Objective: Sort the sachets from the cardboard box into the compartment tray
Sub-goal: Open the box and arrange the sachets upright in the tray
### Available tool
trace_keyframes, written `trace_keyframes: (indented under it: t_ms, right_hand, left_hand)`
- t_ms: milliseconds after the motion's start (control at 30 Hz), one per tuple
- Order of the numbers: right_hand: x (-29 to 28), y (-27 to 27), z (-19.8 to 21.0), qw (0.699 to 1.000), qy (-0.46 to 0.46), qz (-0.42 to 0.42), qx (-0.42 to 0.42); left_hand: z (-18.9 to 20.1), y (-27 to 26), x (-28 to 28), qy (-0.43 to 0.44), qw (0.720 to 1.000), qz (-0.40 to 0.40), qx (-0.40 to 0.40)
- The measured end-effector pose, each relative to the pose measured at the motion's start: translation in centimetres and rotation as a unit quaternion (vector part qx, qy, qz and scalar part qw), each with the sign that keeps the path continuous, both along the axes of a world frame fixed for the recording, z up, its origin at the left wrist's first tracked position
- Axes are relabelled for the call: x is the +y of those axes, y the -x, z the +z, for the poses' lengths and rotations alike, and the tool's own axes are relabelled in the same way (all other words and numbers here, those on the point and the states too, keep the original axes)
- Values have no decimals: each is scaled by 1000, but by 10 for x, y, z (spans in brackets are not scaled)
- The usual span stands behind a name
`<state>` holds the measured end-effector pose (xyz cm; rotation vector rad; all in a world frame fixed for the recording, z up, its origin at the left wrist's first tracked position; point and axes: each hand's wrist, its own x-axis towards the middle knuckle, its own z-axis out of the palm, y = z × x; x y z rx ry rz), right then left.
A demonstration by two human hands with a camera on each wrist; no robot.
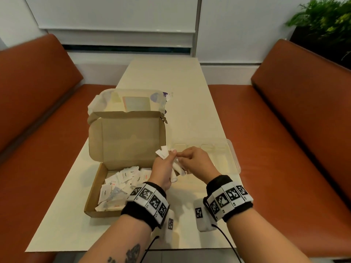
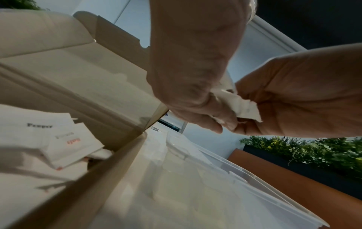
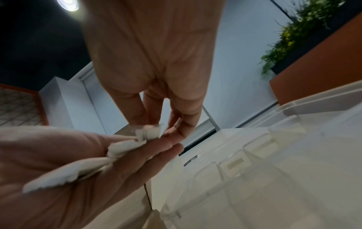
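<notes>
An open cardboard box point(image 1: 94, 188) at the table's left holds several white sachets point(image 1: 125, 179), one printed "Pepper" point(image 2: 39, 128). A clear compartment tray point(image 1: 235, 158) lies just right of the box. Above the gap between box and tray, my left hand point(image 1: 171, 156) grips a bunch of white sachets point(image 1: 163, 153). My right hand point(image 1: 187, 155) pinches one sachet of that bunch at its top edge point(image 3: 150, 132). In the right wrist view the left hand point(image 3: 58, 170) holds the fanned sachets point(image 3: 121, 148) over the tray's rim point(image 3: 293, 111).
A translucent plastic bag point(image 1: 106, 99) with flat packets lies behind the box lid point(image 1: 127, 137). Orange benches point(image 1: 38, 111) flank the cream table point(image 1: 180, 88) on both sides. A green plant point(image 1: 322, 21) stands at the far right.
</notes>
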<state>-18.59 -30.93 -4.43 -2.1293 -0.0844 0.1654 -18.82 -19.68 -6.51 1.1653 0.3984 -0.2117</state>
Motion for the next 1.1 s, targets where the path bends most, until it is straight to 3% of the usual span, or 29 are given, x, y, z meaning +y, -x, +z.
trace_keyframes:
  t_ms: [200,367,533,633,833,1100]
  right_hand:
    - [-6,-5,-2,988,-119,-83,44]
    - [-6,-4,-5,987,-109,-71,93]
    - [-8,-4,-1,990,-99,-51,82]
    - [-9,-5,5,983,-153,-87,57]
    - [-15,-10,14,932,-320,-173,4]
    - [-18,-16,-7,855,-461,-234,48]
  left_hand:
    - [-3,-5,6,8,1000,-13,19]
    - [-3,-5,8,16,999,-30,24]
    - [0,-4,11,-8,999,-52,3]
    - [5,-5,11,10,998,-68,-13]
    - [8,-6,12,26,994,-104,-18]
    - [12,-18,14,27,994,-89,-51]
